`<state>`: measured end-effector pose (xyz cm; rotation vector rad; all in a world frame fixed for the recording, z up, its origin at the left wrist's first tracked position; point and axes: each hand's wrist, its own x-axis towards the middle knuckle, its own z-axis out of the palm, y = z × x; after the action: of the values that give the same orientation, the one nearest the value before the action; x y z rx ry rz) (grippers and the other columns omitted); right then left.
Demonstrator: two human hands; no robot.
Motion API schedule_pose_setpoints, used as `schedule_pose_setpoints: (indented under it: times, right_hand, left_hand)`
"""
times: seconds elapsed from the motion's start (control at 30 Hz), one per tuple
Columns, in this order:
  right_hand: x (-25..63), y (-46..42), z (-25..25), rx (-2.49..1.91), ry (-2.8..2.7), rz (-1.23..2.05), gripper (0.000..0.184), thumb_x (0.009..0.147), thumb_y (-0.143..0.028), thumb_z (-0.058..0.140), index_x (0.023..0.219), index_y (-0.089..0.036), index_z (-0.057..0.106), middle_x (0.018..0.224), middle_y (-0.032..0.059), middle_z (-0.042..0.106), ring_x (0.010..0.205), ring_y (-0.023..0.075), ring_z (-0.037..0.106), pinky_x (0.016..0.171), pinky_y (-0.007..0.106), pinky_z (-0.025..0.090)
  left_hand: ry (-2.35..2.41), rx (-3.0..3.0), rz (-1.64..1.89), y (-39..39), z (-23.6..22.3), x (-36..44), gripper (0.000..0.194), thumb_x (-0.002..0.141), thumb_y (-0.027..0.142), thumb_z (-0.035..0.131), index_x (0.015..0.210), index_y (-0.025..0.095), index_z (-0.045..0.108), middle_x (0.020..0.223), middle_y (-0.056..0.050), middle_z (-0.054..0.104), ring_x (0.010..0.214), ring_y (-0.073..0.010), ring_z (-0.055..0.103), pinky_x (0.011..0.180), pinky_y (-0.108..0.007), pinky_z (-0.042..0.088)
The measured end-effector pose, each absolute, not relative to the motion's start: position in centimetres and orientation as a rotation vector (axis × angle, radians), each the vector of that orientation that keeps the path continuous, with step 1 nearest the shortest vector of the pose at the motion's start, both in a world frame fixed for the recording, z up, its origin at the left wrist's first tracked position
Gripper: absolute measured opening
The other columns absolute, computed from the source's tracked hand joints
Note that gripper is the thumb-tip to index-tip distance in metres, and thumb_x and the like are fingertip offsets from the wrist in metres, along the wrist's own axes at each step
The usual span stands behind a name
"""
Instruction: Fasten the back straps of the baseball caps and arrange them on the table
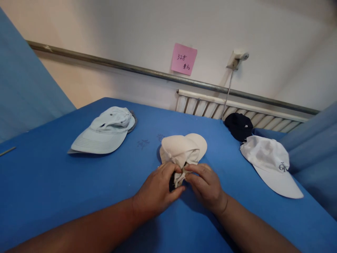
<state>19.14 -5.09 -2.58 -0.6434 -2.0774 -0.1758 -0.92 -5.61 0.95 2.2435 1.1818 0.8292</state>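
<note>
Cream cap (173, 147) lies just beyond the left hand (155, 189) and right hand (207, 186), both pinching its near edge.

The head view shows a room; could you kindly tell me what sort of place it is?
Probably an indoor workspace: a blue-covered table bearing caps, with a radiator and wall socket behind.

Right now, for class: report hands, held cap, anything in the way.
Left hand, right hand: both pinching. Cream cap: gripped at near end. Pale blue cap, white cap: off to sides, not blocking.
</note>
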Motion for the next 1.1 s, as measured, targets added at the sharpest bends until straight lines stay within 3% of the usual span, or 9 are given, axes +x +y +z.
schedule_pose_setpoints:
  times: [0.13,0.33,0.57,0.8,1.1]
  right_hand:
    - [18.5,-5.3,-2.2,-0.710,-2.154,-0.181,0.011,0.093,-0.011,0.050,0.098,-0.017,0.059,0.096,0.0083,0.071,0.085,0.0171,0.066,0.076,0.034,0.048]
    - [17.8,-4.9,-2.2,-0.752,-2.210,-0.161,0.008,0.096,-0.019,0.050,0.099,-0.015,0.056,0.089,0.0086,0.070,0.082,0.0198,0.064,0.076,0.035,0.049]
    - [18.0,-4.7,-2.2,-0.814,-2.245,-0.076,0.012,0.095,-0.016,0.049,0.099,-0.016,0.060,0.092,0.0086,0.068,0.085,0.0189,0.063,0.076,0.032,0.050]
    - [18.4,-4.7,-1.9,-0.755,-2.173,-0.067,0.015,0.092,-0.011,0.049,0.096,-0.016,0.063,0.104,0.0112,0.065,0.097,0.0192,0.062,0.083,0.032,0.053]
    - [18.1,-4.6,-2.2,-0.711,-2.053,-0.225,0.017,0.090,-0.009,0.050,0.094,-0.019,0.063,0.107,0.0102,0.065,0.103,0.0197,0.061,0.086,0.035,0.055]
  left_hand:
    - [1.094,2.593,0.884,-4.9,0.6,-1.3,0.019,0.084,0.010,0.055,0.102,0.017,0.057,0.097,-0.006,0.064,0.092,-0.0214,0.059,0.085,-0.037,0.048]
    - [0.988,2.769,0.865,-4.0,1.1,-2.1,0.023,0.094,0.017,0.044,0.112,0.016,0.059,0.100,-0.008,0.065,0.093,-0.0205,0.060,0.085,-0.036,0.049]
    - [0.988,2.446,0.714,-3.6,0.8,-2.2,0.023,0.089,0.015,0.053,0.110,0.023,0.059,0.105,-0.003,0.063,0.097,-0.0172,0.060,0.087,-0.031,0.048]
    - [1.018,2.262,0.641,-3.4,1.6,-2.4,0.015,0.085,0.017,0.056,0.099,0.022,0.059,0.095,0.000,0.064,0.085,-0.0152,0.059,0.078,-0.027,0.047]
    - [1.011,2.317,0.777,-3.8,1.2,-2.5,0.023,0.083,0.012,0.055,0.103,0.022,0.058,0.100,-0.001,0.065,0.091,-0.0159,0.060,0.083,-0.028,0.047]
